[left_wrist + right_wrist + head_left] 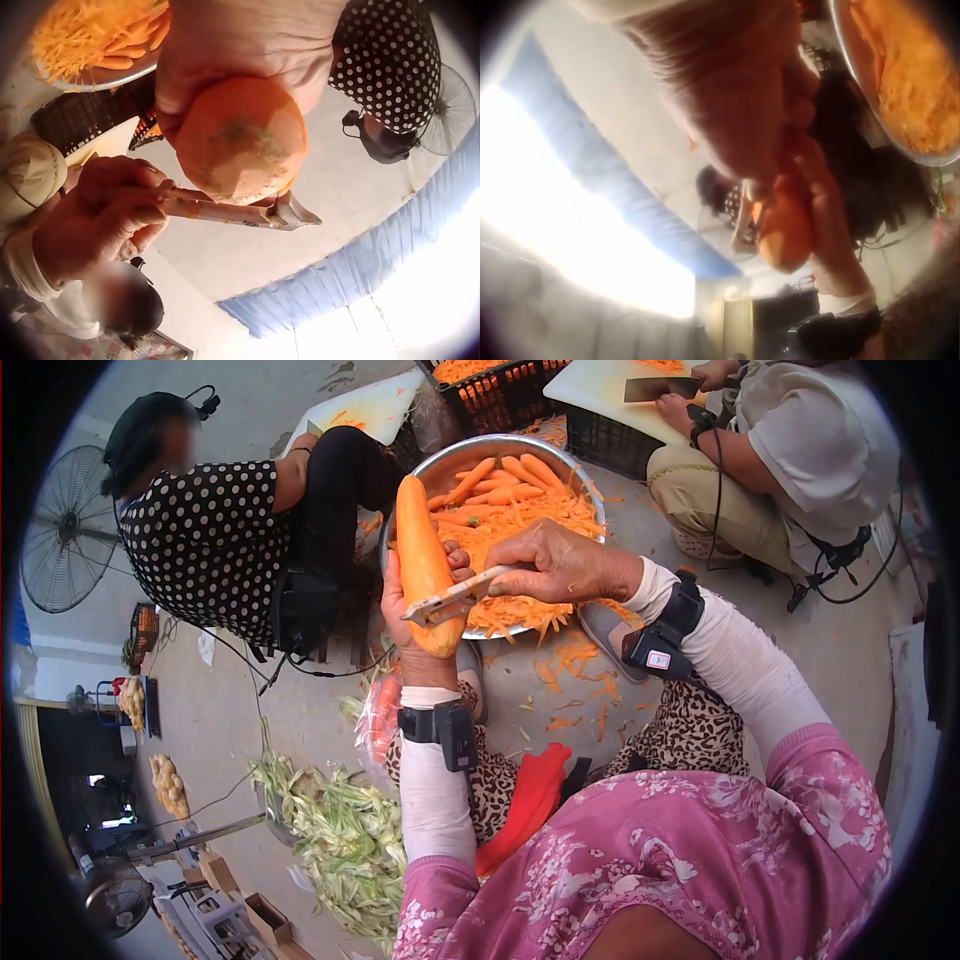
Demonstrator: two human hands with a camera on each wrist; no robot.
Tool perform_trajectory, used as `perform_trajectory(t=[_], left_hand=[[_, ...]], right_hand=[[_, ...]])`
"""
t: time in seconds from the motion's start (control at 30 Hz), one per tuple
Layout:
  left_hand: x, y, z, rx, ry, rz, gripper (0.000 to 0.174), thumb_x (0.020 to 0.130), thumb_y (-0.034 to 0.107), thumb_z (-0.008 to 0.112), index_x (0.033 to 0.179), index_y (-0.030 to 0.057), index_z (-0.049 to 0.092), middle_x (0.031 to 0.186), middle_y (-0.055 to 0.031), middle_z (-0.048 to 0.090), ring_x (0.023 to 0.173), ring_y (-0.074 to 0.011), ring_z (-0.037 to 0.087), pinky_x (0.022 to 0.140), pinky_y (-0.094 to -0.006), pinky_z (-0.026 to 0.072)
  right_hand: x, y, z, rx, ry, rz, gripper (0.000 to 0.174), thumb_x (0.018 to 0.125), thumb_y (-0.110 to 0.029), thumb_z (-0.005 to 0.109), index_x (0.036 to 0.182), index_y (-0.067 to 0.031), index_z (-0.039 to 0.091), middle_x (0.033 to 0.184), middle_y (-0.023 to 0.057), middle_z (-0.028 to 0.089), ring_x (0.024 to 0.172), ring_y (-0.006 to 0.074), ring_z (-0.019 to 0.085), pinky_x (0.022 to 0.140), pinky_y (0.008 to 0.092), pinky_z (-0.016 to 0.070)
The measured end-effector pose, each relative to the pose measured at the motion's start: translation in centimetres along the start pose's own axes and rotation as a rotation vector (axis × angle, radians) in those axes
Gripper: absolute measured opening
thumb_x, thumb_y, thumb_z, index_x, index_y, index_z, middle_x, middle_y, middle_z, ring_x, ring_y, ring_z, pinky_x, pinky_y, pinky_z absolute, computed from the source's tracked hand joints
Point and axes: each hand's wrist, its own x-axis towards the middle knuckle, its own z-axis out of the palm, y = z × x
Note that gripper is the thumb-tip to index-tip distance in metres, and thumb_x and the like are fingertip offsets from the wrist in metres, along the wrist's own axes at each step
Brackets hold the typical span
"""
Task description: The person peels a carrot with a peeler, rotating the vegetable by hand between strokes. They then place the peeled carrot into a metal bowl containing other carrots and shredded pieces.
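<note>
My left hand grips a large orange carrot, its fingers curled round the side and its long body slanting over the basin's near left edge. In my right hand is a peeler, held by its handle, with its head lying across the carrot near the end closest to me. The left wrist view shows that blunt carrot end up close, pale in patches, with the peeler right at its surface. Below the hands, a metal basin holds whole carrots and a heap of orange peelings.
Two people sit across from me, one in polka dots, the other gripping a cleaver over a white board. Black crates stand beyond the basin. Corn husks and a bag of carrots lie left of my legs.
</note>
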Motion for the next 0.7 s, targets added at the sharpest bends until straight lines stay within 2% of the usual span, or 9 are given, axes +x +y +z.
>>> perform_trajectory(t=[0.13,0.2,0.3,0.33,0.4,0.47,0.5,0.6,0.7], left_hand=[[0.0,0.5,-0.1,0.059,-0.017,-0.012,0.056,0.092,0.047,0.044,0.108,-0.0056,0.041,0.093,-0.0159,0.043,0.075,-0.022,0.046,0.064,-0.0313,0.047],[0.1,0.5,0.2,0.092,-0.039,-0.011,0.055,0.092,0.047,0.044,0.108,-0.0055,0.041,0.092,-0.0155,0.043,0.074,-0.0221,0.046,0.063,-0.0313,0.0472],[-0.1,0.3,1.0,0.148,0.062,0.102,0.053,0.093,0.046,0.044,0.107,-0.0046,0.041,0.089,-0.0142,0.042,0.071,-0.0224,0.047,0.063,-0.0314,0.0473],[-0.2,0.2,1.2,0.175,0.126,0.122,0.051,0.093,0.045,0.043,0.109,-0.0039,0.042,0.091,-0.0145,0.044,0.075,-0.023,0.047,0.065,-0.0336,0.047],[-0.3,0.0,1.3,0.226,0.254,0.16,0.049,0.094,0.042,0.042,0.115,-0.0026,0.045,0.094,-0.0151,0.048,0.081,-0.0243,0.047,0.068,-0.038,0.0464],[-0.2,0.0,-0.2,0.011,0.022,-0.052,0.048,0.095,0.041,0.041,0.117,-0.0015,0.047,0.096,-0.0157,0.05,0.085,-0.0254,0.047,0.07,-0.0393,0.0451],[-0.1,-0.5,-0.4,0.038,-0.023,-0.071,0.045,0.095,0.039,0.042,0.116,-0.0004,0.047,0.094,-0.0151,0.05,0.084,-0.0256,0.047,0.071,-0.0367,0.0442],[0.0,-0.7,-1.0,0.101,-0.013,-0.062,0.044,0.095,0.039,0.042,0.116,0.0009,0.048,0.094,-0.0148,0.05,0.083,-0.0254,0.047,0.07,-0.0366,0.0443],[-0.1,-1.1,-0.5,0.092,-0.002,-0.092,0.043,0.095,0.039,0.041,0.115,0.0016,0.048,0.094,-0.0147,0.05,0.083,-0.0257,0.048,0.07,-0.0371,0.045]], right_hand=[[0.4,-0.4,0.2,0.011,0.101,-0.107,0.021,0.084,-0.024,0.063,0.087,-0.0039,0.064,0.072,0.0148,0.061,0.064,0.0283,0.058,0.06,0.0366,0.0431],[0.5,-0.6,0.1,-0.029,0.089,-0.079,0.02,0.084,-0.024,0.062,0.087,-0.0044,0.064,0.072,0.0153,0.06,0.065,0.0282,0.059,0.06,0.037,0.0433],[0.6,-0.5,0.0,-0.092,0.072,-0.065,0.019,0.085,-0.023,0.061,0.088,-0.0038,0.063,0.071,0.0144,0.059,0.064,0.0251,0.058,0.059,0.0348,0.0427],[0.7,-0.5,-0.1,-0.117,0.074,-0.079,0.02,0.086,-0.022,0.06,0.088,-0.0027,0.062,0.069,0.013,0.058,0.062,0.0221,0.056,0.058,0.0322,0.042],[1.1,0.4,-0.2,-0.159,0.145,-0.048,0.02,0.086,-0.023,0.06,0.088,-0.003,0.062,0.07,0.0133,0.057,0.062,0.0225,0.056,0.058,0.0326,0.0422],[1.6,1.5,-1.0,-0.202,0.217,-0.015,0.02,0.086,-0.023,0.06,0.088,-0.0033,0.062,0.07,0.0137,0.057,0.062,0.0228,0.057,0.059,0.0331,0.0424],[2.0,2.0,-1.6,-0.24,0.235,-0.033,0.022,0.086,-0.025,0.06,0.086,-0.0028,0.06,0.069,0.0145,0.057,0.062,0.0249,0.055,0.059,0.0347,0.0427],[3.0,4.7,-2.8,-0.297,0.304,-0.072,0.025,0.086,-0.027,0.059,0.085,-0.0021,0.06,0.069,0.0156,0.058,0.062,0.0258,0.055,0.059,0.0369,0.0432],[3.3,5.1,-4.1,-0.315,0.438,0.071,0.03,0.087,-0.032,0.057,0.092,-0.0033,0.064,0.071,0.0162,0.06,0.065,0.0292,0.057,0.06,0.0395,0.0437]])
